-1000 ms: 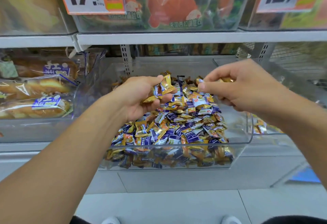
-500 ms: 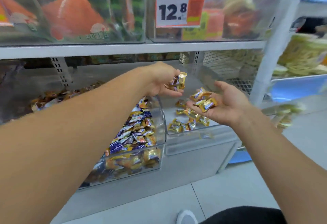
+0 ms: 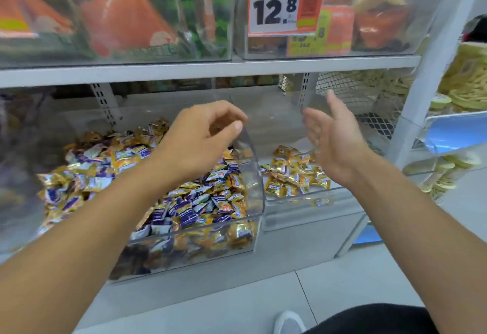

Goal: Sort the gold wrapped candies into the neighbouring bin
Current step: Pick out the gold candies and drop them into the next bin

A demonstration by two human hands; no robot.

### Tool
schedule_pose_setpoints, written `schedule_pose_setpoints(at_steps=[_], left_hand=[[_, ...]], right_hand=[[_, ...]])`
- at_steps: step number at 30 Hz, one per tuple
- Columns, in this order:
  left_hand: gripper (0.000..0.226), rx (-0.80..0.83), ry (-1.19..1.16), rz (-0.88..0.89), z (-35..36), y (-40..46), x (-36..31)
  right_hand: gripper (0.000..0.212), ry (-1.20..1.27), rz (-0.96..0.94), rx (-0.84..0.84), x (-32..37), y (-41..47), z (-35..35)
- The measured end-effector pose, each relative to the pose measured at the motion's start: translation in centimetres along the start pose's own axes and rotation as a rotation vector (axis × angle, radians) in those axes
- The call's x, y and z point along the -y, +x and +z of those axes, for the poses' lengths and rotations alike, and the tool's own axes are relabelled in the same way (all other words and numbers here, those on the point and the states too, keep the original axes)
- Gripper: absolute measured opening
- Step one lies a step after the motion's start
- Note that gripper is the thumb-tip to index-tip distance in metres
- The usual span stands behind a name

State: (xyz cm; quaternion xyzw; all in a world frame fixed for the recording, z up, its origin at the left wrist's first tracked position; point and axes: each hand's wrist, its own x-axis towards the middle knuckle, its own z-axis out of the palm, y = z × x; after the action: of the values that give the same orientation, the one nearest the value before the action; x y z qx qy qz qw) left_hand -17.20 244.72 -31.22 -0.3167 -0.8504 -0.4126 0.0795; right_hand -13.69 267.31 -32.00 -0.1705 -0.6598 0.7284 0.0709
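A clear bin (image 3: 259, 202) on the low shelf holds a heap of mixed gold and purple-white wrapped candies (image 3: 189, 202). Right beside it, the neighbouring clear bin (image 3: 303, 200) holds a small pile of gold wrapped candies (image 3: 292, 175). My left hand (image 3: 200, 138) hovers above the wall between the two bins with its fingers curled. A dim brownish patch sits inside the curl, and I cannot tell if it is a candy. Over the gold pile, my right hand (image 3: 334, 138) is spread flat, palm facing left, holding nothing.
A white shelf board (image 3: 210, 70) runs just above the hands, carrying clear boxes of snack bags and a 12.8 price tag (image 3: 284, 4). A wire mesh panel (image 3: 342, 86) and a white upright post (image 3: 421, 83) stand at the right. My shoe (image 3: 288, 323) is on the floor below.
The view swung right from the mixed bin to the neighbouring one. The gold candies seen in my right palm are gone from it, and my left hand has drawn back toward the dividing wall.
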Motion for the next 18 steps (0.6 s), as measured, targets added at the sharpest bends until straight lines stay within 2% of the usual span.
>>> schedule_pose_setpoints(at_steps=[1,3,4,5,6,8,10,14,18], left_hand=[[0.013,-0.028,0.097,0.011,-1.0,-1.3,0.8],[0.016,-0.014,0.354,-0.033,-3.6,-3.4,3.6],[0.021,0.028,0.449,-0.087,-4.8,-4.3,5.0],[0.028,0.075,0.513,-0.154,-5.9,-4.9,6.2],[0.034,0.122,0.559,-0.211,-6.8,-5.5,7.2],[0.045,0.206,0.620,-0.255,-7.7,-6.5,8.9],[0.051,0.229,0.643,-0.252,-8.0,-7.4,9.9],[0.049,0.165,0.591,-0.260,-8.2,-7.6,10.7],[0.038,0.061,0.496,-0.264,-8.9,-6.7,10.4]], right_hand=[[0.056,-0.165,-0.118,-0.001,0.5,-1.3,1.0],[0.019,-0.459,-0.489,0.027,0.7,-3.8,4.2],[0.013,-0.592,-0.681,0.096,0.6,-5.3,6.2],[0.019,-0.722,-0.822,0.174,0.1,-6.4,8.3],[0.027,-0.849,-0.868,0.246,-0.5,-6.9,10.1],[0.044,-1.106,-0.738,0.318,-2.1,-6.3,12.7],[0.054,-1.297,-0.568,0.303,-2.7,-4.8,13.9],[0.044,-1.486,-0.419,0.341,-2.5,-2.8,15.3],[0.037,-1.537,-0.418,0.338,-3.5,-2.3,17.5]])
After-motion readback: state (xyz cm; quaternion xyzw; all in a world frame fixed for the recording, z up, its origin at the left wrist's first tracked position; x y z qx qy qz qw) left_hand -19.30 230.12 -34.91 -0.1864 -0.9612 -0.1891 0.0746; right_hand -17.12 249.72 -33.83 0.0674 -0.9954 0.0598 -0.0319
